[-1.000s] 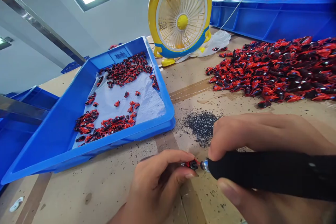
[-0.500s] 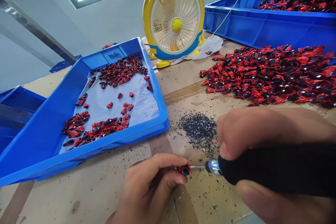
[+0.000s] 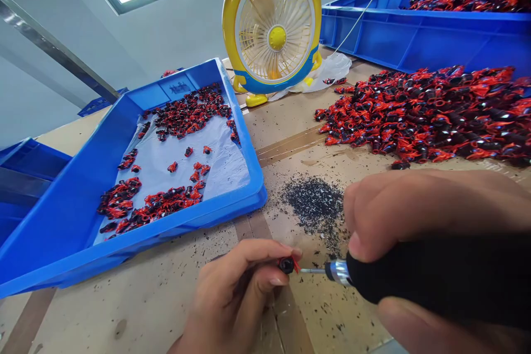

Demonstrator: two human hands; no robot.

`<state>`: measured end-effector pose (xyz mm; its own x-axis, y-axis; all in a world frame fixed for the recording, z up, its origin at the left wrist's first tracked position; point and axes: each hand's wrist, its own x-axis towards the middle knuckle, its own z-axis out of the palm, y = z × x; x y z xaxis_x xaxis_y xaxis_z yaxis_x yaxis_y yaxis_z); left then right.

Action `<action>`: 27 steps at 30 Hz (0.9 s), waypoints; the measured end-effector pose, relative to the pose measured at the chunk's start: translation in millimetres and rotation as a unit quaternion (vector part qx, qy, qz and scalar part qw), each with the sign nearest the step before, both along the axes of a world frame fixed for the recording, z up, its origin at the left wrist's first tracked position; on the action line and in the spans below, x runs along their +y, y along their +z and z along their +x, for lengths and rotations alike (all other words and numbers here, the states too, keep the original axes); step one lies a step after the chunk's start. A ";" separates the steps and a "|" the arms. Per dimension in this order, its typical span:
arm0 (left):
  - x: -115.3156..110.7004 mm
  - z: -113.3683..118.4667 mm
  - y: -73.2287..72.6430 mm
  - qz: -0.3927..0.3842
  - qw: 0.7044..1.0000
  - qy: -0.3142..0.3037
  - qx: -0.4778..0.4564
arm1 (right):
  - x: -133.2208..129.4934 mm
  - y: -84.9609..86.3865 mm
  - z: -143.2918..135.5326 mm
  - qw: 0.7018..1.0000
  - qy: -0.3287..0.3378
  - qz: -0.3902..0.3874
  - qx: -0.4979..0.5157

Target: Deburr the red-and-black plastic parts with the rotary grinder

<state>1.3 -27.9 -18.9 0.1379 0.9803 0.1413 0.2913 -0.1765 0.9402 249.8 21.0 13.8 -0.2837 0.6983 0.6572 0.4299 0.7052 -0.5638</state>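
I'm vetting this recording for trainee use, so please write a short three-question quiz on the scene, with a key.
1. What is the left hand holding?
A) a yellow fan
B) a small red-and-black part
C) a strip of tape

2. True or false: the right hand grips a black tool with a thin metal shaft.

3. Fill the gap: in the picture, the pile of black specks lies on the table, to the ___ of the lined blue tray.

Key:
1. B
2. True
3. right
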 end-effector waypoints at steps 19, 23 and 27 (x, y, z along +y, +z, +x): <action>-1.6 3.9 1.7 -0.011 1.000 0.006 -0.027 | 3.3 16.8 -13.0 0.996 0.046 -0.029 0.075; -2.2 2.8 1.0 -0.039 0.997 0.042 -0.059 | 0.6 20.2 -12.3 0.996 0.058 -0.016 0.072; 1.9 1.4 6.2 -0.062 0.994 0.055 -0.068 | 4.5 16.0 -9.2 0.997 0.021 0.001 0.073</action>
<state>2.7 -26.0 -12.8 0.0174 0.9995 0.0277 0.1717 -0.0303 0.9847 240.6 25.5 29.7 -0.2140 0.6863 0.6951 0.3139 0.7222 -0.6164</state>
